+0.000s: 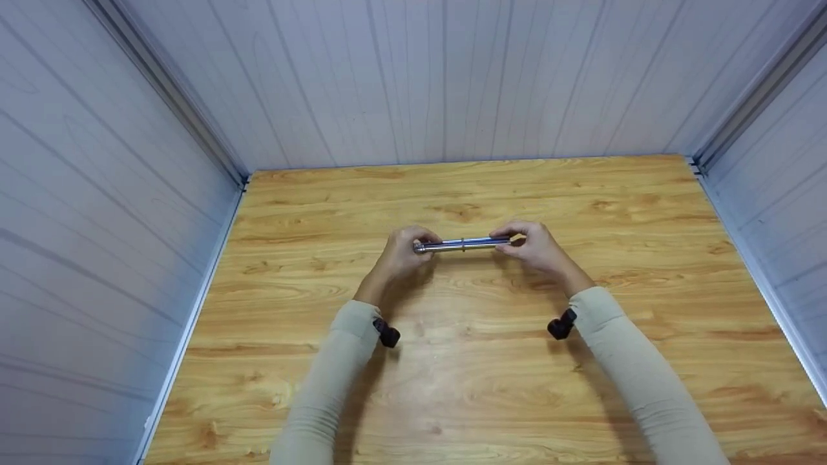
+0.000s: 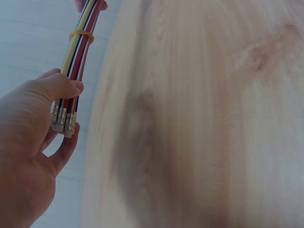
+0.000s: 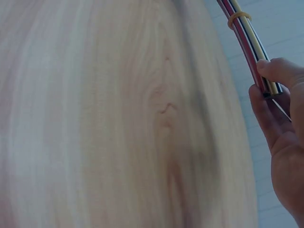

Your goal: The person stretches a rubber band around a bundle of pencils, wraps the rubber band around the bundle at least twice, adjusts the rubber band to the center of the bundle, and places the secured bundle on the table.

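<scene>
A bundle of striped pencils [image 1: 475, 242] is held level between both hands, raised over the wooden table. Around its middle runs a tan rubber band [image 2: 81, 35]. My left hand [image 1: 406, 250] grips the end with the metal ferrules and erasers [image 2: 64, 116], thumb on one side and fingers on the other. At the opposite end, my right hand [image 1: 531, 245] pinches the pencils near their flat tips [image 3: 272, 91]. Red, yellow and black stripes show along the pencils in both wrist views.
The wood-grain table [image 1: 452, 361] is bounded by a pale panelled back wall [image 1: 413, 84] and by side walls at left and right. Small black cameras [image 1: 389, 336] sit on both wrists, over light sleeves [image 1: 639, 361].
</scene>
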Available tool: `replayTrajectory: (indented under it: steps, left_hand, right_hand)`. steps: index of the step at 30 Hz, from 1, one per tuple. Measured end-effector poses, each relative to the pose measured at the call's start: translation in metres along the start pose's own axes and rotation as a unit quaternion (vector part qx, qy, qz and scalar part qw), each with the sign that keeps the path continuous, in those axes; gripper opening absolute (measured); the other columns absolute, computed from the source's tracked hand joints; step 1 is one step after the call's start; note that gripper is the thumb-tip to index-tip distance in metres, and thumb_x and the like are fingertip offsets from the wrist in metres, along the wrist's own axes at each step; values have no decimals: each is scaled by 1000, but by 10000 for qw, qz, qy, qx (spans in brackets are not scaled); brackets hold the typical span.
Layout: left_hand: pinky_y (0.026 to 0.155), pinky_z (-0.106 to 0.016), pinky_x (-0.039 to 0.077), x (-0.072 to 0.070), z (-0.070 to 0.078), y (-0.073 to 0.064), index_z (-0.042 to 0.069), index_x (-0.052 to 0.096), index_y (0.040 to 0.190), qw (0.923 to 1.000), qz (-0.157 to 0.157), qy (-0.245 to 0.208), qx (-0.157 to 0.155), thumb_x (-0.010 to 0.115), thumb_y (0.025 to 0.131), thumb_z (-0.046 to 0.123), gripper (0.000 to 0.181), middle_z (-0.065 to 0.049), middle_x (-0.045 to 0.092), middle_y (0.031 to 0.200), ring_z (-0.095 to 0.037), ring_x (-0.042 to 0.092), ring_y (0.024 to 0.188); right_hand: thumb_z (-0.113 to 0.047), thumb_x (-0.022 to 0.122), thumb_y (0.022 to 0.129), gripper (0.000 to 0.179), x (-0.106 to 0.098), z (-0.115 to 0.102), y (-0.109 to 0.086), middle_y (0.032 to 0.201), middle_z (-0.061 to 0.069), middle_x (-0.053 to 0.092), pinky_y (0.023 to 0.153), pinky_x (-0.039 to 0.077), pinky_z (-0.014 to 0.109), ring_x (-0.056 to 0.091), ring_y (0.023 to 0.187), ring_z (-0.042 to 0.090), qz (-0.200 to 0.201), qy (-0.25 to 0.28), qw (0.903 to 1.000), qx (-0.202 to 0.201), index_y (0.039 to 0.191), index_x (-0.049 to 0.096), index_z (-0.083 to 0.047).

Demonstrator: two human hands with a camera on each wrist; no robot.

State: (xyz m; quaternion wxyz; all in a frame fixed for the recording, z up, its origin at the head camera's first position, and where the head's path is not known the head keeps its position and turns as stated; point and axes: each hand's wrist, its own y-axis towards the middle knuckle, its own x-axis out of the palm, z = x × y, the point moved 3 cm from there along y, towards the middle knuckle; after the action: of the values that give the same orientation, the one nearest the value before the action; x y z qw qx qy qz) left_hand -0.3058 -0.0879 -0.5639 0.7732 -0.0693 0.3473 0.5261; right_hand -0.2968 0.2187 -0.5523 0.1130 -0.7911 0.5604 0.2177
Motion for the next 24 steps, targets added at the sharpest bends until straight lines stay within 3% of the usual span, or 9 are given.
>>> replayTrajectory:
  steps: [4,7,12,15,19,24]
  left_hand:
    - [106,-40,63,23,-47,5,13,86,117,9993,-202,157,-288,84,97,2,24,-8,85,120,-24,79,115]
    - [105,-37,63,33,-72,6,21,86,120,9983,-346,386,-277,87,98,7,26,-1,85,123,-19,79,117]
    - [110,-43,62,33,-76,3,21,86,122,9960,-500,672,-314,87,98,8,27,-2,85,126,-24,79,122]
    - [113,-46,61,32,-76,3,18,86,123,9957,-606,566,-416,88,96,8,29,-4,84,126,-27,78,125]
    - [111,-46,62,31,-81,2,20,87,119,9961,-623,324,-534,87,97,13,23,-3,85,125,-25,79,122]
    - [108,-44,63,32,-82,0,21,88,116,9961,-567,220,-643,83,101,12,17,-2,85,124,-23,79,121]
  right_hand:
    - [-6,79,105,25,7,10,-1,135,23,77,99,60,25,71,126,36,-150,-316,9991,230,129,81,-2]
    - [-6,79,105,24,11,14,-1,135,23,77,100,59,31,72,124,38,-250,-438,9983,276,128,81,-2]
    - [-3,80,103,21,13,18,-1,128,24,75,89,55,18,72,108,25,-305,-516,9979,247,123,82,0]
    - [-1,80,102,22,13,20,-1,127,27,73,86,52,11,72,109,28,-298,-486,9981,244,123,81,2]
    - [1,79,102,27,14,22,-2,131,29,72,87,51,9,72,116,37,-299,-469,9981,247,128,80,3]
    - [1,80,101,28,15,23,-1,132,28,72,86,52,11,72,112,32,-263,-524,9978,311,129,80,2]
